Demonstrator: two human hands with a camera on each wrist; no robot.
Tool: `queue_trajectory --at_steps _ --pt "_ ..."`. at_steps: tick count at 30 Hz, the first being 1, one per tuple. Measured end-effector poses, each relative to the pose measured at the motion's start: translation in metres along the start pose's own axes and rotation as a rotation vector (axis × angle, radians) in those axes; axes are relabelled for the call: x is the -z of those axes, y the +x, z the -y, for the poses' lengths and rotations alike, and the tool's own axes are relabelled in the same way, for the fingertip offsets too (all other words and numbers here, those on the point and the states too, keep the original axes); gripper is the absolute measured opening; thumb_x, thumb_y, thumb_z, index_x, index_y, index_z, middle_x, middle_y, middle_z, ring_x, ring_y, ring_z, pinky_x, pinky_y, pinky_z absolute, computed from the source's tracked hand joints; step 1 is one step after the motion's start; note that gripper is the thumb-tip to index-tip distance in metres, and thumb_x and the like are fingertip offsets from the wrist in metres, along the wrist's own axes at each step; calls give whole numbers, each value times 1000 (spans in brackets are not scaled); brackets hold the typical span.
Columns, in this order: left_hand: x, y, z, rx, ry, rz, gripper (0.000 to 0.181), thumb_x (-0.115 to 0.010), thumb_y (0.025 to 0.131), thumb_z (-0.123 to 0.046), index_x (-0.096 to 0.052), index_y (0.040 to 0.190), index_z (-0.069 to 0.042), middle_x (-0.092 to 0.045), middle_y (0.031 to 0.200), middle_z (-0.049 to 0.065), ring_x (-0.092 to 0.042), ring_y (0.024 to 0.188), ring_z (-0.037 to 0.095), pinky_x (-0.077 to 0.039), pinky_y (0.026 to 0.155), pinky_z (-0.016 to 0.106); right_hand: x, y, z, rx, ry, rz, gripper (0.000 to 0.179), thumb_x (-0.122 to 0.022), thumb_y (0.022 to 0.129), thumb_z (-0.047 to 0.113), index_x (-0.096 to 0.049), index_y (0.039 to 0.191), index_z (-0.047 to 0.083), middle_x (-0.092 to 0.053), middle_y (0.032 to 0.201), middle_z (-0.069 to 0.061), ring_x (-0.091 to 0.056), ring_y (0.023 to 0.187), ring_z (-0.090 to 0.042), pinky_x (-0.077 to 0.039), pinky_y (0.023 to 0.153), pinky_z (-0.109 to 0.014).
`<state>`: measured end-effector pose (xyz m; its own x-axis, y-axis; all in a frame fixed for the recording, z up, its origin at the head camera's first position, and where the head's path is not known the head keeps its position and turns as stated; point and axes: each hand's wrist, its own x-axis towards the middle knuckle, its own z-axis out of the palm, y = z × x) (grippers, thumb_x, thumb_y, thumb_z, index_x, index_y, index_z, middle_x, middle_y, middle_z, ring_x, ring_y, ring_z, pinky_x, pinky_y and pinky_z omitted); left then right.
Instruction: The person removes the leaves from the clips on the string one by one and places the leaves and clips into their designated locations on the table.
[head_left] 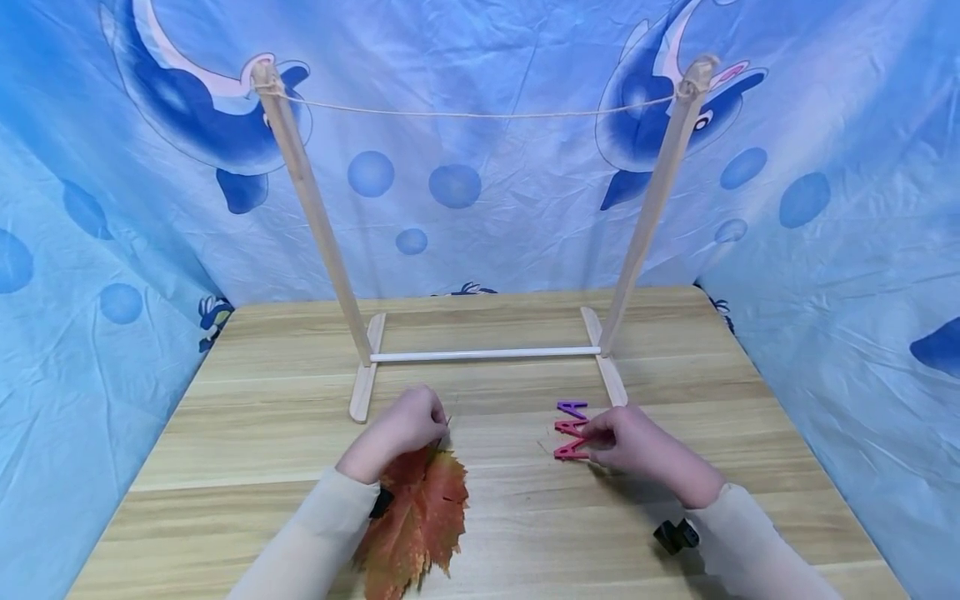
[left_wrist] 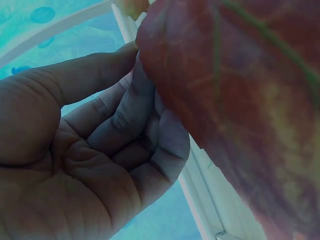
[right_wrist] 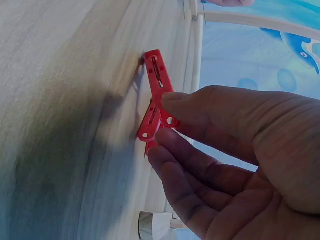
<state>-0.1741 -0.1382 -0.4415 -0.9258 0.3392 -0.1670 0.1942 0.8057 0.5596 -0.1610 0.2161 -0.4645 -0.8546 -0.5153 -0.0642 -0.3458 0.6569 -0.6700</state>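
Note:
My left hand (head_left: 405, 425) pinches the stem of a large red-orange leaf (head_left: 431, 512), which hangs toward me below the fingers. In the left wrist view the leaf (left_wrist: 240, 100) covers much of the right side, and its stem is hidden there. My right hand (head_left: 637, 446) holds a red clothespin (right_wrist: 156, 72) by its handle end, between thumb and index finger. Just beyond it lies another red clothespin (head_left: 570, 427), partly overlapped in the right wrist view. A purple clothespin (head_left: 573, 407) lies farthest back in the row, near the rack's right foot.
A wooden rack stands behind both hands, its left post (head_left: 315, 200) and right post (head_left: 656, 200) joined by a string (head_left: 480, 115) at the top. A white rod (head_left: 480, 355) links the feet low over the wooden table (head_left: 247, 400). Blue dolphin-print cloth (head_left: 480, 50) surrounds the table.

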Motion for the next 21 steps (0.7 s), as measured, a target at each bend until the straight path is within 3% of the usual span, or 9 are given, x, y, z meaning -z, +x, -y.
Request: queue_trajectory --at_steps 8,12,16,21 --pt "-6 3 3 11 -7 -24 33 -75 85 -1 -65 54 -9 -49 46 -13 -49 49 9 -42 51 26 -1 -2 1 3 -37 7 22 -82 78 -4 -77 99 -2 -69 86 -2 -59 73 -9 -52 64 -27" --pt "-7 2 3 0 -37 -56 28 -76 86 -1 -69 59 -7 -55 51 -10 -51 53 9 -45 54 27 1 -3 -1 -53 -30 13 25 -85 78 2 -77 103 0 -68 85 1 -59 75 -10 -53 67 -29" --pt "-6 1 5 -11 -74 -122 17 -77 87 -3 -76 70 -6 -64 65 -5 -56 62 10 -50 60 30 6 -3 2 -114 -21 2 27 -84 82 8 -76 107 1 -67 85 3 -60 74 -12 -53 65 -30" --pt "3 -4 7 -39 -114 -234 12 -74 93 -9 -78 83 -3 -69 76 -1 -61 69 11 -53 65 34 16 -6 8 -101 -45 -77 29 -79 90 17 -75 114 1 -70 95 -2 -65 85 -17 -56 75 -39"
